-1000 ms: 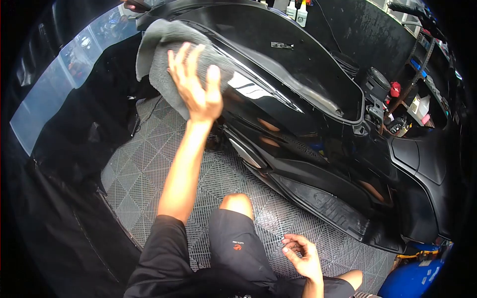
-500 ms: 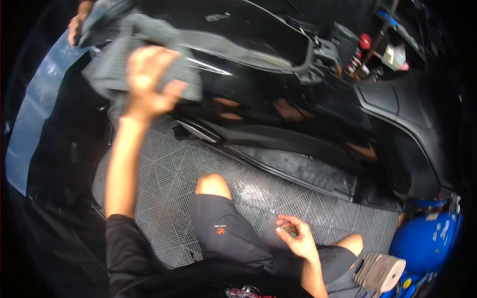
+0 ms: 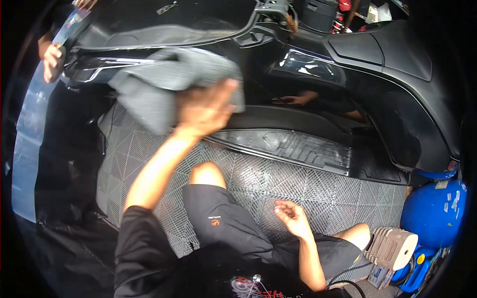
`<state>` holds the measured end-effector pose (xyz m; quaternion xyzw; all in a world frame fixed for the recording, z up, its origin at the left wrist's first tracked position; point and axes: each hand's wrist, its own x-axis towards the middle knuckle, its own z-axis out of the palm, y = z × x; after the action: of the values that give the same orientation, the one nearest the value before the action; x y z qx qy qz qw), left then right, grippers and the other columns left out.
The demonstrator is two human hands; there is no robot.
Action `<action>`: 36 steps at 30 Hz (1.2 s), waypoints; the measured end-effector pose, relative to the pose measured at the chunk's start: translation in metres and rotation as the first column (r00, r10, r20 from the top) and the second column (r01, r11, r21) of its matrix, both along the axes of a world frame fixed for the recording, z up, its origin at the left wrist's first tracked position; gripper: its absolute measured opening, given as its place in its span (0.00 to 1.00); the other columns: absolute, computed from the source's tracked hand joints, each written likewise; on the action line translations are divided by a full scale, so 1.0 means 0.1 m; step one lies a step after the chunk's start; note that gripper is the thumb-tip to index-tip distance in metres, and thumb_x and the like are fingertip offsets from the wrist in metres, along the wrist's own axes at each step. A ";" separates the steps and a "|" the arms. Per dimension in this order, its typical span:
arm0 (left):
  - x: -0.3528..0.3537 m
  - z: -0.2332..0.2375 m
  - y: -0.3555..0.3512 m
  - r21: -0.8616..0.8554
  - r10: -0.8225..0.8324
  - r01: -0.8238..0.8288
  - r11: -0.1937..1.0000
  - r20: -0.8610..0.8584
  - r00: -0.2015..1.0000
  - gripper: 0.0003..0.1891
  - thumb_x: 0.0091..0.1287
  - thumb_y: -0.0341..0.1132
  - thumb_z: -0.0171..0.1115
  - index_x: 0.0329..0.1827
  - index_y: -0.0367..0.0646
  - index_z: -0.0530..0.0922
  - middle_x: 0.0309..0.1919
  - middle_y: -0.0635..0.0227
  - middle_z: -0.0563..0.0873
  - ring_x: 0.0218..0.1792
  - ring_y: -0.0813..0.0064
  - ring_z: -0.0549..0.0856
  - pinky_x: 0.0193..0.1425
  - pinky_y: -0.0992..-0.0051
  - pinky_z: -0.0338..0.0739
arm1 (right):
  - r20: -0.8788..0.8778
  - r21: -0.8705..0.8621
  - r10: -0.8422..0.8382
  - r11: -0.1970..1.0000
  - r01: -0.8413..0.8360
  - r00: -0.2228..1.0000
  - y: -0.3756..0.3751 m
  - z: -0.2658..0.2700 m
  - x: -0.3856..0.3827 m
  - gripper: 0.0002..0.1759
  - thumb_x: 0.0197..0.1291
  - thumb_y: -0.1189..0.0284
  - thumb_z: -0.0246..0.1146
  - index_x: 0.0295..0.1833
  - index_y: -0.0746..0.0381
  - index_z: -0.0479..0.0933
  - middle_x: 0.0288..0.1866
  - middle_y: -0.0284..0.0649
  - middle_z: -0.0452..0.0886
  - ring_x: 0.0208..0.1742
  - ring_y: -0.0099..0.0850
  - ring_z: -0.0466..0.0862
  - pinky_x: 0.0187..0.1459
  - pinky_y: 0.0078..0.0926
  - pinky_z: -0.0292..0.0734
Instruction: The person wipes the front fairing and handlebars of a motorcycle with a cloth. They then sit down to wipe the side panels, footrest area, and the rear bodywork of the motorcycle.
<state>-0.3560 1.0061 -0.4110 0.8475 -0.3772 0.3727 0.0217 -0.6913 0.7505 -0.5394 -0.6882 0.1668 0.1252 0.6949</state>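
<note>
A glossy black vehicle body (image 3: 268,74) fills the far side, its smooth curved panels mirroring light and skin tones, with a shallow, smooth-walled recess edged by a raised rim at far left. Beneath it spreads a grey floor (image 3: 248,174) of ribbed tiles, the slats forming diamond patterns. Along the left hangs a dark, creased sheet (image 3: 64,169), bordered by a pale blue, translucent-looking strip (image 3: 27,164). On the vehicle's lower edge runs a long matte footboard (image 3: 293,144) with moulded grooves. A soft grey cloth (image 3: 174,74), folded and rumpled, lies against the side panel left of centre, its lower left part draping over the edge above the floor. At right sits a bulging, shiny blue container (image 3: 430,213) with torn pale labels; just nearer is a beige block (image 3: 390,246) with ridged sides and a small round hole. The left hand (image 3: 203,109) lies on the cloth's near side, blurred, its fingers extended rather than clamped; whether they touch one another I cannot tell. The right hand (image 3: 295,218) hovers above the floor near the right knee, palm partly up, fingers loosely curled close together, thumb slightly apart, gripping nothing visible. At far left, another person's hand (image 3: 50,58) rests by a dark, rounded part.
</note>
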 end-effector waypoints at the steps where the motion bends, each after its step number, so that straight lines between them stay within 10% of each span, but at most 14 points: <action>1: -0.01 -0.24 -0.24 -0.030 -0.120 0.118 0.993 -0.068 0.990 0.38 0.71 0.50 0.64 0.85 0.56 0.64 0.66 0.68 0.83 0.55 0.63 0.81 0.69 0.54 0.71 | -0.031 0.006 -0.008 1.000 0.008 0.999 -0.02 -0.09 -0.02 0.20 0.67 0.72 0.72 0.62 0.67 0.82 0.48 0.37 0.88 0.42 0.23 0.86 0.44 0.23 0.82; 6: -0.19 0.34 0.06 0.053 -0.062 0.071 0.996 -0.157 0.986 0.35 0.73 0.53 0.62 0.84 0.69 0.65 0.80 0.62 0.70 0.77 0.54 0.71 0.76 0.51 0.71 | -0.116 -0.057 -0.024 0.998 0.017 0.993 -0.10 -0.24 -0.05 0.21 0.67 0.71 0.72 0.63 0.67 0.82 0.50 0.40 0.88 0.41 0.24 0.86 0.44 0.24 0.82; 9: 0.11 0.50 1.04 -0.079 0.004 0.012 0.997 0.202 0.979 0.37 0.68 0.58 0.66 0.77 0.52 0.74 0.73 0.49 0.75 0.72 0.49 0.74 0.78 0.48 0.62 | -0.089 -0.053 -0.015 0.999 0.010 0.996 -0.13 -0.27 -0.09 0.21 0.67 0.71 0.72 0.62 0.68 0.82 0.50 0.42 0.88 0.41 0.26 0.87 0.44 0.24 0.83; 13: 0.14 1.25 1.63 -0.168 0.182 -0.114 0.979 0.477 0.860 0.32 0.76 0.60 0.54 0.74 0.48 0.76 0.70 0.60 0.79 0.74 0.53 0.74 0.79 0.49 0.58 | -0.106 -0.066 -0.021 0.998 0.014 0.994 -0.18 -0.23 -0.16 0.21 0.68 0.72 0.71 0.63 0.69 0.82 0.49 0.42 0.88 0.42 0.27 0.88 0.45 0.24 0.83; 19: 0.01 0.50 0.35 -0.134 0.122 -0.081 0.988 0.338 0.933 0.27 0.68 0.56 0.58 0.68 0.61 0.84 0.66 0.70 0.84 0.72 0.60 0.74 0.87 0.46 0.32 | -0.147 -0.032 -0.044 0.999 0.040 0.988 -0.09 -0.18 -0.09 0.21 0.68 0.71 0.70 0.62 0.70 0.81 0.47 0.42 0.88 0.44 0.28 0.89 0.46 0.25 0.84; 21: -0.12 -0.02 -0.17 -0.087 0.006 0.002 0.996 0.095 0.996 0.36 0.62 0.49 0.70 0.78 0.66 0.75 0.68 0.72 0.82 0.74 0.61 0.73 0.83 0.37 0.51 | -0.139 -0.041 -0.011 0.999 0.005 0.990 -0.03 -0.24 -0.04 0.20 0.68 0.71 0.70 0.62 0.70 0.81 0.47 0.42 0.88 0.43 0.28 0.89 0.46 0.25 0.84; 23: -0.10 -0.16 -0.37 -0.156 -0.065 0.083 0.984 0.114 0.991 0.41 0.62 0.50 0.73 0.82 0.69 0.69 0.67 0.67 0.83 0.63 0.51 0.81 0.66 0.54 0.79 | -0.093 -0.119 0.030 0.992 -0.041 0.995 -0.09 -0.49 -0.08 0.20 0.68 0.71 0.71 0.62 0.69 0.81 0.47 0.40 0.87 0.43 0.28 0.89 0.45 0.25 0.84; 27: 0.10 -0.11 0.49 -0.286 0.031 -0.030 0.958 0.000 1.000 0.39 0.69 0.58 0.66 0.82 0.57 0.68 0.74 0.51 0.74 0.75 0.42 0.71 0.79 0.47 0.64 | -0.155 -0.112 0.004 0.993 -0.022 0.988 -0.13 -0.39 -0.03 0.21 0.68 0.70 0.71 0.63 0.67 0.82 0.47 0.40 0.88 0.41 0.26 0.89 0.42 0.26 0.82; 31: 0.41 0.48 1.54 -0.431 0.204 0.007 0.902 0.442 0.874 0.43 0.75 0.67 0.51 0.85 0.49 0.60 0.85 0.44 0.52 0.85 0.39 0.51 0.86 0.43 0.44 | -0.179 -0.006 0.003 1.000 -0.004 0.984 -0.14 -0.36 -0.03 0.22 0.70 0.67 0.70 0.64 0.67 0.81 0.49 0.39 0.88 0.42 0.28 0.90 0.42 0.26 0.82; 34: 0.88 0.54 2.16 -0.733 0.225 0.183 0.655 0.420 0.879 0.41 0.82 0.60 0.39 0.88 0.40 0.46 0.86 0.47 0.49 0.84 0.49 0.54 0.87 0.52 0.46 | -0.189 -0.047 -0.026 0.999 0.017 0.982 -0.14 -0.33 -0.08 0.22 0.70 0.67 0.70 0.64 0.67 0.81 0.49 0.40 0.88 0.44 0.28 0.90 0.42 0.25 0.82; 36: 0.88 0.72 1.97 -0.950 -0.078 0.267 0.164 0.257 0.963 0.39 0.85 0.55 0.35 0.88 0.39 0.40 0.86 0.50 0.47 0.84 0.58 0.54 0.87 0.58 0.47 | -0.165 -0.031 -0.026 0.999 0.022 0.986 -0.15 -0.33 -0.15 0.22 0.70 0.68 0.71 0.64 0.66 0.81 0.48 0.40 0.88 0.44 0.28 0.89 0.42 0.25 0.82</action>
<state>-0.2680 1.2030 -0.3391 0.5594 -0.1469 0.5836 0.5700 -0.7065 0.7352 -0.5725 -0.6833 0.2340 0.1711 0.6701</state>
